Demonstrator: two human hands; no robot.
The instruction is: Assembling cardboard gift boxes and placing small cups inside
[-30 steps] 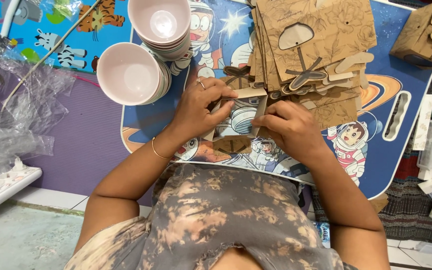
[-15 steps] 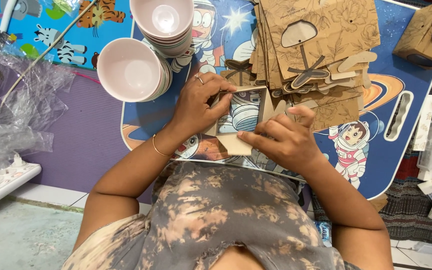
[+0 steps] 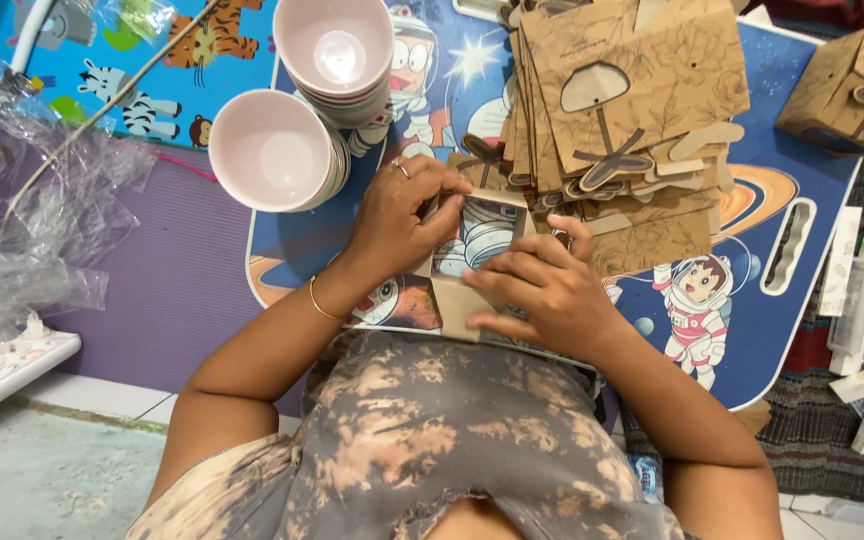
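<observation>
I see both hands closed on a half-folded brown cardboard box (image 3: pixel 472 290) over the worktop (image 3: pixel 752 330): left grip (image 3: pixel 397 215) pinching its upper flap, right grip (image 3: pixel 542 290) pressing its lower panel. Stacked pink bowls (image 3: pixel 337 50) beside it sit empty.

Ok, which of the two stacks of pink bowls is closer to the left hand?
The lower-left stack of pink bowls, tilted on its side beside the left hand. The other stack sits farther up the table.
</observation>
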